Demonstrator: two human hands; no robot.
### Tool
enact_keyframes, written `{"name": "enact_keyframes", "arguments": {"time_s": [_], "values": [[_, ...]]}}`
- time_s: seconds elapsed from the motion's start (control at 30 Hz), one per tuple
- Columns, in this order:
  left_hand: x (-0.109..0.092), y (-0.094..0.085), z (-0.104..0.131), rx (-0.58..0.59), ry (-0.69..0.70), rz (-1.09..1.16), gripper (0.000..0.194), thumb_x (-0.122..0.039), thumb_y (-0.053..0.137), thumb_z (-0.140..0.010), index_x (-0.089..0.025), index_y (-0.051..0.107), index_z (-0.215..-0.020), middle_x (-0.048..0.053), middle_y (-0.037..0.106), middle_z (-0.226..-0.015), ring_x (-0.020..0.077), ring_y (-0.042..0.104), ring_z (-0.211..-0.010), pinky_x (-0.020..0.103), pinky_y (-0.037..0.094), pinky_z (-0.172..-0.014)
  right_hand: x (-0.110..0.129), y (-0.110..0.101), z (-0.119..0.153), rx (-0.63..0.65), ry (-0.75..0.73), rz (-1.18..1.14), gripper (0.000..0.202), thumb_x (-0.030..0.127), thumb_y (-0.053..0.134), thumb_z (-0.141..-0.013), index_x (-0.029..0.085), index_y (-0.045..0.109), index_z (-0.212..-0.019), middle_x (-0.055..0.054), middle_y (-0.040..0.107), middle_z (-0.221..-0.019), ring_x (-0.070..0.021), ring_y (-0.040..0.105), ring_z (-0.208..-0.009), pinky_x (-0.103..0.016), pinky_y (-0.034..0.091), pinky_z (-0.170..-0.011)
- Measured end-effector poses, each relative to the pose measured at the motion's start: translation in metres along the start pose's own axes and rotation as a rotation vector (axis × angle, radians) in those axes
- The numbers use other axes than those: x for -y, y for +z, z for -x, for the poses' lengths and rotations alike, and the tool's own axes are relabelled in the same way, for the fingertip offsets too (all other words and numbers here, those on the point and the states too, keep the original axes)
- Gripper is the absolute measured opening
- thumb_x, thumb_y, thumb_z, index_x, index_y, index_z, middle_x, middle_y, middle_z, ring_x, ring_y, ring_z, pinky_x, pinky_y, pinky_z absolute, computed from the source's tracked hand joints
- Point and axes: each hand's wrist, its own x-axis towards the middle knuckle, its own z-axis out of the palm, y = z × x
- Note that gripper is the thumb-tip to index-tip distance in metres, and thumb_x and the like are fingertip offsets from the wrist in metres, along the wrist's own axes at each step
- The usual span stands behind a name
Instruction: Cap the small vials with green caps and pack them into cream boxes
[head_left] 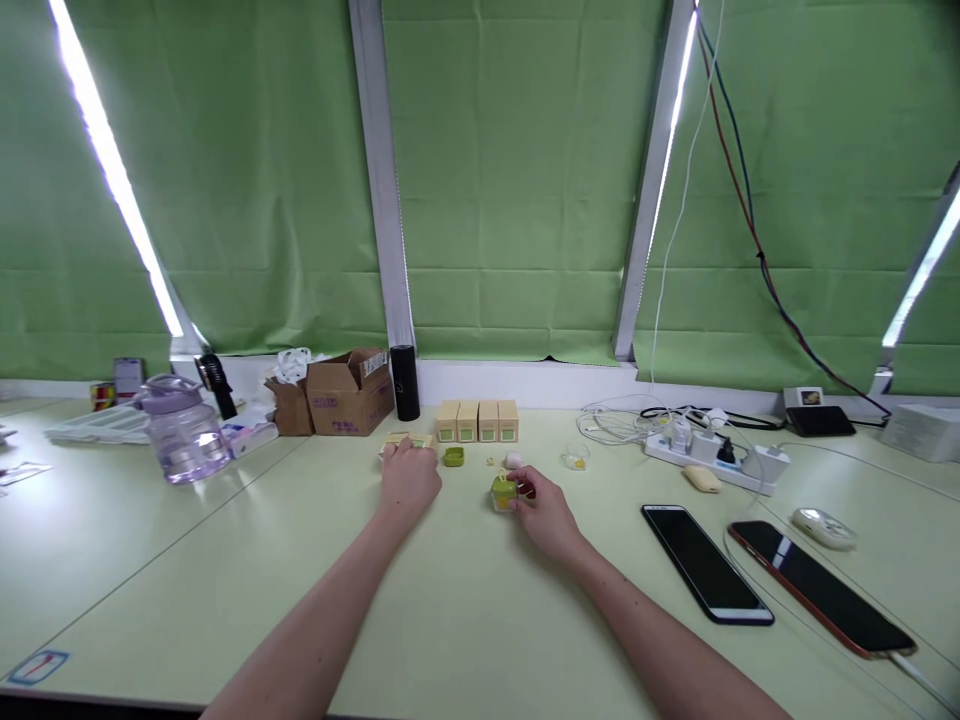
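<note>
My right hand [551, 518] pinches a small clear container with a green lid [504, 492] by its right side, low over the table. My left hand [410, 482] is closed on a small cream box [394, 438], which its fingers partly cover. Between the hands sits a small open green square lid [454, 457]. A tiny yellow piece [490, 461] and a small pale pink piece [514, 460] lie just behind the container. A clear, empty-looking cup [576, 458] with a bit of yellow in it stands to the right.
Several kraft boxes [478, 421] stand in a row at the back. Left of them are a black cylinder [405, 383], a cardboard box [349, 392] and a purple water bottle [184, 430]. Two phones [705, 562], a power strip [709, 460] and tangled cables occupy the right side.
</note>
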Motion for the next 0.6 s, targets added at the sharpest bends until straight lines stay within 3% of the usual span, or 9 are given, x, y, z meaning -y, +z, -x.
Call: {"name": "enact_keyframes", "arguments": {"time_s": [0.2, 0.33, 0.47, 0.6], "values": [[-0.006, -0.023, 0.001, -0.135, 0.043, -0.005, 0.03, -0.011, 0.049, -0.083, -0.019, 0.078, -0.081, 0.017, 0.073, -0.08, 0.0349, 0.06, -0.096, 0.048, 0.03, -0.087, -0.002, -0.001, 0.001, 0.014, 0.025, 0.089, 0.032, 0.01, 0.068, -0.068, 0.028, 0.071, -0.095, 0.0, 0.072, -0.092, -0.0211, 0.065, -0.083, -0.033, 0.05, -0.075], [-0.015, -0.031, 0.006, -0.249, 0.094, 0.125, 0.033, -0.012, 0.045, -0.091, -0.02, 0.077, -0.092, 0.015, 0.078, -0.093, 0.0341, 0.062, -0.098, 0.049, 0.029, -0.088, 0.001, -0.001, 0.001, -0.006, 0.028, 0.143, 0.035, 0.011, 0.073, -0.067, 0.028, 0.069, -0.096, -0.001, 0.072, -0.097, -0.0237, 0.065, -0.088, -0.037, 0.05, -0.078], [-0.027, -0.031, 0.016, -0.351, 0.219, 0.228, 0.032, -0.017, 0.044, -0.097, -0.021, 0.076, -0.099, 0.012, 0.08, -0.102, 0.0317, 0.065, -0.1, 0.048, 0.029, -0.09, 0.015, -0.002, 0.001, -0.083, -0.067, 0.18, 0.034, 0.021, 0.078, -0.073, 0.029, 0.071, -0.105, -0.004, 0.072, -0.114, -0.03, 0.061, -0.112, -0.046, 0.045, -0.1], [-0.041, -0.029, 0.026, -0.507, 0.371, 0.21, 0.028, -0.017, 0.048, -0.098, -0.022, 0.075, -0.101, 0.009, 0.081, -0.097, 0.0265, 0.067, -0.086, 0.044, 0.03, -0.081, 0.031, 0.0, 0.001, -0.156, -0.145, 0.179, 0.024, 0.037, 0.074, -0.085, 0.028, 0.071, -0.107, -0.007, 0.073, -0.115, -0.0301, 0.061, -0.114, -0.049, 0.041, -0.107]]}}
